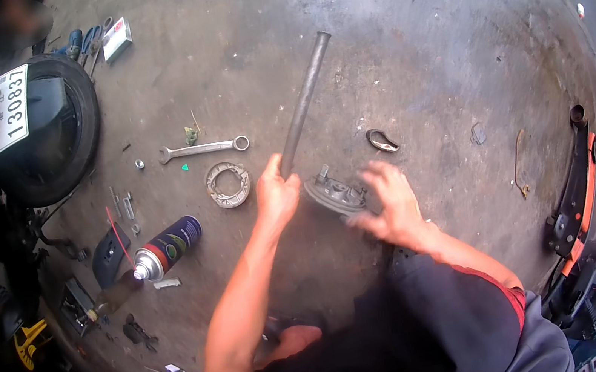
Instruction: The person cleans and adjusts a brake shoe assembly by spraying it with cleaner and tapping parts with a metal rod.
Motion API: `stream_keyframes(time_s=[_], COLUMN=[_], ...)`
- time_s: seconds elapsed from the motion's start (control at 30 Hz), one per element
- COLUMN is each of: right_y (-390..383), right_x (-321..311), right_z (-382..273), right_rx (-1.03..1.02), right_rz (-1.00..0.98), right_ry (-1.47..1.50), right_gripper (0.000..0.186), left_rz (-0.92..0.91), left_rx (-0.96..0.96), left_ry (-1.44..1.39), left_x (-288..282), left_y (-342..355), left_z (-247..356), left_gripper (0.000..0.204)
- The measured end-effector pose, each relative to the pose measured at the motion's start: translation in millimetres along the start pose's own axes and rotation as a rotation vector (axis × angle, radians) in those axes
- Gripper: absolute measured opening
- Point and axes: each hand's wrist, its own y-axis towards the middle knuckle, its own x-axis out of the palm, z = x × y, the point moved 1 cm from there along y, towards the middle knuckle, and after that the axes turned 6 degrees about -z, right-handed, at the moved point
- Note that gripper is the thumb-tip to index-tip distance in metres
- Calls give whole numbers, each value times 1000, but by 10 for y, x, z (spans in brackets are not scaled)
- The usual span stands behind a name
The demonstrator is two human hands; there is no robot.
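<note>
My left hand [277, 196] grips a long grey metal pipe [309, 89], which points away from me toward the upper right. My right hand [393, 203] has spread, slightly bent fingers beside a round metal brake plate [334, 196] with fittings on it; whether they touch it is unclear. Left of the pipe lie a ring of brake shoes [230, 201] and a combination wrench [198, 150]. A dark rubber loop [393, 145] lies above my right hand. A spray can [173, 245] with a red straw lies on its side at lower left.
A motorbike wheel [78, 141] is at upper left, near another person [12, 20] and hand tools [91, 44]. A long black and orange part [575, 208] lies on the right. A dark plastic piece [108, 258] and small parts sit on the concrete floor [432, 53].
</note>
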Motion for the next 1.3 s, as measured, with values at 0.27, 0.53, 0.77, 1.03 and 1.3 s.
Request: stream_keyframes(time_s=[0.27,0.53,0.77,1.03,1.3], right_y=[-12,493,506,838,810], right_x=[91,23,-185,-483,-694], right_z=[-123,-24,15,-235,-483], right_rx=[-98,34,43,210,151], right_rz=[14,-205,-334,-225,-170], right_ry=[-326,-239,-144,-17,-87], right_gripper=[55,31,42,36,33], left_rz=[-28,1,-18,20,269], left_rx=[-4,70,146,85,706], left_ry=[168,35,146,248,-232], left_x=[69,47,-105,-637,-1089], left_y=[133,156,-82,-770,-1264], left_z=[21,-114,11,432,1661], left_gripper=[28,17,30,35,17])
